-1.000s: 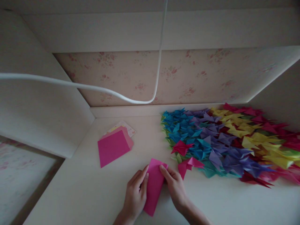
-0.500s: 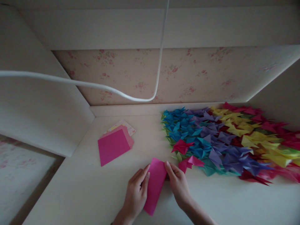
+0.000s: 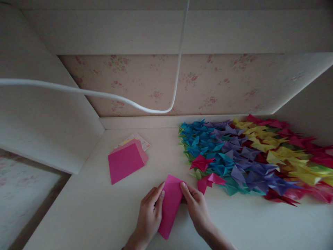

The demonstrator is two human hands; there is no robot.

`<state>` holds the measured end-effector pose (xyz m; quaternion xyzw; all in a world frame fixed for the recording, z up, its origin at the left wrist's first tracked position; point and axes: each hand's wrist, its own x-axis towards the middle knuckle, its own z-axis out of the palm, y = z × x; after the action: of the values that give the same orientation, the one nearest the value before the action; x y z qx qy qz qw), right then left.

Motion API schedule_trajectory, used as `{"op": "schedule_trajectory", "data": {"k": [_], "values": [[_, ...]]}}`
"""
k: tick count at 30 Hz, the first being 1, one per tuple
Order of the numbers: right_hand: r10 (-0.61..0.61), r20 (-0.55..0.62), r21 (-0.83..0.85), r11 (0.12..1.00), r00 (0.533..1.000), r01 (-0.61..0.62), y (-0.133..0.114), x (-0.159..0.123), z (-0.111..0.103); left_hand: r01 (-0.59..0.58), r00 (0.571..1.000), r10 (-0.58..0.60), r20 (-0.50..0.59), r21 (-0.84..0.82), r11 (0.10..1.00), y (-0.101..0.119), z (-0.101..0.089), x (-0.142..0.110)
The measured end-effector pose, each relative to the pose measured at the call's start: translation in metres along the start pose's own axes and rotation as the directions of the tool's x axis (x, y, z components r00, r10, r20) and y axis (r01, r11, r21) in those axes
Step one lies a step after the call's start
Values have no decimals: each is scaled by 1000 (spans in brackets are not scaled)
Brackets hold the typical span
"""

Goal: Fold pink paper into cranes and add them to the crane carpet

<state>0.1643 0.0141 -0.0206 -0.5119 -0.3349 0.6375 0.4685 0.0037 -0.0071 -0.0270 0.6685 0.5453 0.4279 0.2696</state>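
Paper, bright pink and folded to a long narrow piece (image 3: 170,205), is held between the two hands at the near middle of the bench (image 3: 88,215), tilted so its far end leans slightly right. Left hand (image 3: 151,211): thumb and index finger close together along the paper's left edge, the other fingers curled; grip reads as a pinch, underside hidden. Right hand (image 3: 198,209): thumb pressed on the far right corner, fingers bent behind and below, partly hidden; corner pinched between them. Whether the paper's near end touches the bench cannot be told. Just beyond the right hand, two folded pink pieces, the nearer one (image 3: 210,181) close to the knuckles and the farther one (image 3: 201,162) beside blue pieces. These border a dense spread of folded paper figures (image 3: 234,152), in blue, purple, yellow, red and green, which takes up the right side and limits room there. Left of the hands and farther back, a stack of square sheets (image 3: 126,163), deep pink on top, lighter pink and patterned ones fanned out behind. Bench surface shows between stack and spread, also left of the left hand, out to the slanting left edge. At the back, a low white ledge (image 3: 140,123), then a floral panel (image 3: 145,80). White cord (image 3: 125,100) curves across the upper view, apart from both hands.
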Motion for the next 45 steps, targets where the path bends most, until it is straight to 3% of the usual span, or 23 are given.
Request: {"op": "schedule_trajectory", "data": {"k": [4,16,23,30,35,45], "values": [[-69,-16,-61,996,997,68,1,-2,0,1,1000,-1,1,-8,1000,-1,0,-1],[-103,-87,-93,991,991,95,-4,0,-2,2,1000,-2,-15,-31,1000,3,0,1],[10,58,-49,999,998,-8,1,-6,2,9,999,-10,-36,-23,1000,1,-1,-1],[-74,83,-146,986,994,85,6,-7,1,19,999,-20,-39,-18,1000,1,-1,-1],[-41,189,-138,988,981,68,8,-8,2,20,998,-20,-60,3,1000,0,-2,-1],[-41,212,-197,977,976,84,7,-17,4,30,996,-29,-81,11,999,-3,-3,-2]]}}
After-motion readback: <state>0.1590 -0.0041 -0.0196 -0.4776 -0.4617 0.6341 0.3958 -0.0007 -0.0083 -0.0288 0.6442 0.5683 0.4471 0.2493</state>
